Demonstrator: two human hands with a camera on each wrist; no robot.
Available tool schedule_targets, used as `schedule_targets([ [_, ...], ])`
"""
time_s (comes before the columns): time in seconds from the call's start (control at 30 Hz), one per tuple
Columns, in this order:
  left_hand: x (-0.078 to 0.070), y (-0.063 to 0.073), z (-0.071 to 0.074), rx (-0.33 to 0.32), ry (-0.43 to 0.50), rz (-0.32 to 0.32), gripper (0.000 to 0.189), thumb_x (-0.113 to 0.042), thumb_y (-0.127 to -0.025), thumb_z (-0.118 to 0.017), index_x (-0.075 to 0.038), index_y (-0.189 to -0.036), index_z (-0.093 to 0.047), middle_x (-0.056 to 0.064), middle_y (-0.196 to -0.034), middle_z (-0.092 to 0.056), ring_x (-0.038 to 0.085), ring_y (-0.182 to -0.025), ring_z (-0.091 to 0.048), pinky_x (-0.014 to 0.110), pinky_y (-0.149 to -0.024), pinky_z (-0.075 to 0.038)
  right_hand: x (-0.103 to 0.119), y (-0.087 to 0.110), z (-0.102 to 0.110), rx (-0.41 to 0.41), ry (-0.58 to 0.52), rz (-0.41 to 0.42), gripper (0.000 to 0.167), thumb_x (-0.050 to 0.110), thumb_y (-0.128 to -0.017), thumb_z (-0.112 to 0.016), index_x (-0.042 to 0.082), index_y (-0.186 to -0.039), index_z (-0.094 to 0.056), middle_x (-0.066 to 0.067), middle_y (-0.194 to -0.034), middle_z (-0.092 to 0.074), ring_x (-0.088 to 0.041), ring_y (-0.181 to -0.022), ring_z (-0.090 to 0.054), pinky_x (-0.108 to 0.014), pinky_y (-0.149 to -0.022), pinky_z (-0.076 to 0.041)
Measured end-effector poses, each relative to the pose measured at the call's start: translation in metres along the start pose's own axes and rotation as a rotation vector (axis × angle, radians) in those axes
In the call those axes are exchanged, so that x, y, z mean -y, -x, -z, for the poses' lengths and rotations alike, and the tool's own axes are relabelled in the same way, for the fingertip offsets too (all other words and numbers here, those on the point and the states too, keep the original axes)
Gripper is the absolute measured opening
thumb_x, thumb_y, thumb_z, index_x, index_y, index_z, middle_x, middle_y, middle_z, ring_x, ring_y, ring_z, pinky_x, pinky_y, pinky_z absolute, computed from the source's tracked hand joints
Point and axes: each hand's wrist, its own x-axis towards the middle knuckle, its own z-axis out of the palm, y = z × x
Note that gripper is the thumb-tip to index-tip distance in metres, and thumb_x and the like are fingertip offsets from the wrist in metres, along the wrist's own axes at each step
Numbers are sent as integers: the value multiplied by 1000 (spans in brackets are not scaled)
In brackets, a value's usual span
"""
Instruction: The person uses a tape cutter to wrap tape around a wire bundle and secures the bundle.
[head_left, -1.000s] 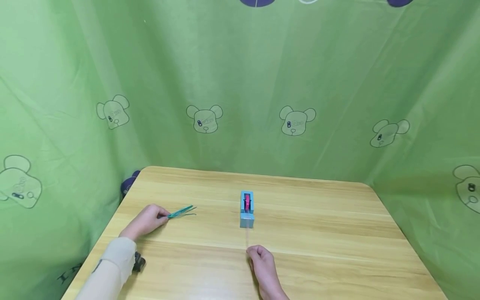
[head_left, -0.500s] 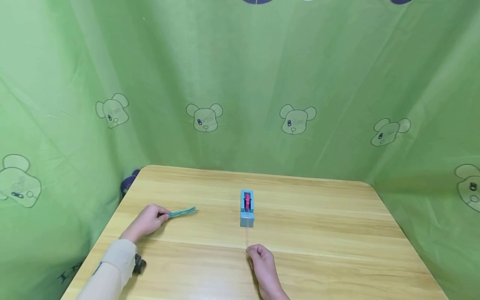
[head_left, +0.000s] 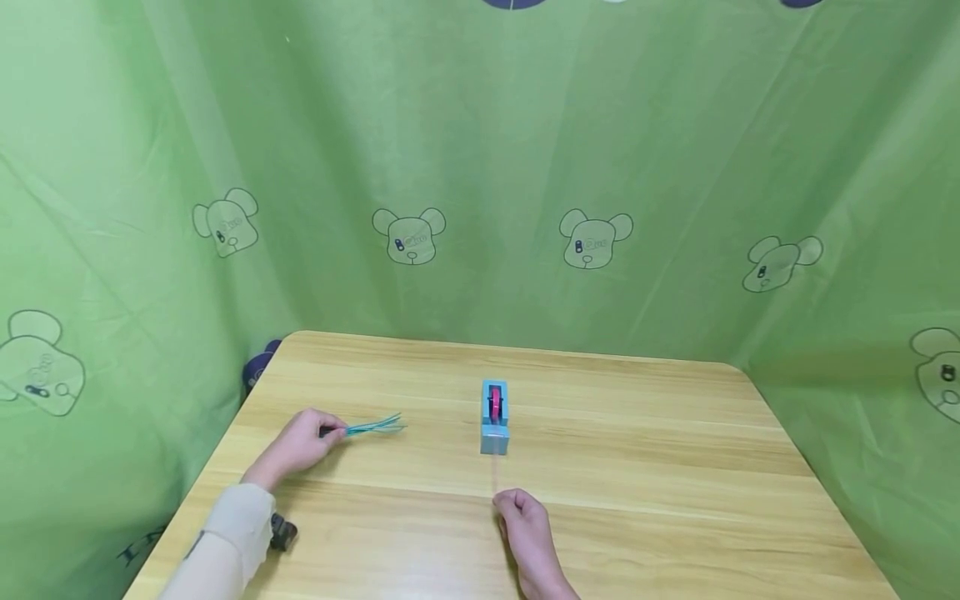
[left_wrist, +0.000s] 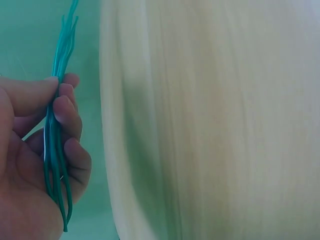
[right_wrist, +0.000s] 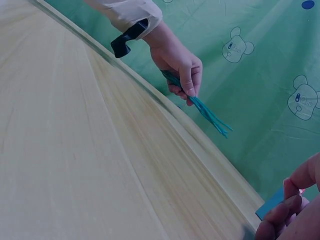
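My left hand (head_left: pixel 303 440) pinches a bundle of thin teal wires (head_left: pixel 375 427) between thumb and fingers, above the left part of the table. In the left wrist view the wires (left_wrist: pixel 62 55) run across the palm and their loose ends fan out past the fingertips. A blue tape dispenser (head_left: pixel 494 443) with a pink tape roll (head_left: pixel 495 403) stands mid-table. From its front a clear strip of tape (head_left: pixel 494 473) stretches toward me, and my right hand (head_left: pixel 528 537) pinches its end. The right wrist view shows this hand (right_wrist: pixel 300 222) overlapping the dispenser (right_wrist: pixel 270 204).
The wooden table (head_left: pixel 660 467) has its far edge close to a green curtain (head_left: pixel 495 292) printed with bear heads, which surrounds it on the sides too. A black wrist camera (head_left: pixel 283 533) sits under the left sleeve (head_left: pixel 238 512).
My left hand has shifted slightly right with the wires, whose ends bunched together and then spread again. My right hand, the tape strip and the dispenser stay in place.
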Motion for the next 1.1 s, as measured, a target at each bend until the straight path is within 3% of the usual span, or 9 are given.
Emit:
schedule_targets([
  [0.23,-4,0,-3,3,6,-24,11,-8,-94,-66,-10,-97,-76,2,-97,-72,15,-85,-61,42,-83,-51,1,2,0,-7,-4,9,20,14,-98,-54,-4,-94,-61,2,-67,-42,-15,-65,-42,-27,-61,-38],
  [0.43,-9,2,-7,35,-13,-74,9,-8,-94,-67,-9,-96,-76,0,-92,-72,11,-76,-58,35,-74,-51,0,2,0,-1,-4,1,20,14,-99,-54,-5,-95,-61,2,-67,-42,-15,-65,-41,-27,-60,-38],
  [0.6,-15,3,-7,58,-9,-107,11,-10,-95,-66,-7,-97,-76,1,-93,-72,11,-75,-58,34,-73,-51,0,0,0,15,0,-1,19,13,-99,-53,-5,-95,-61,1,-67,-42,-16,-66,-42,-27,-60,-37],
  [0.87,-24,3,-9,69,14,-104,10,-10,-95,-65,-9,-94,-76,1,-87,-70,13,-72,-56,31,-68,-49,2,0,1,30,-8,0,19,12,-99,-53,-5,-96,-61,1,-67,-42,-16,-64,-41,-27,-60,-37],
  [1.1,-30,4,-12,63,22,-134,11,-8,-95,-65,-11,-92,-75,1,-87,-70,12,-74,-57,31,-70,-50,-1,0,2,25,-20,-11,20,14,-99,-54,-5,-97,-61,1,-67,-42,-16,-65,-41,-27,-61,-38],
])
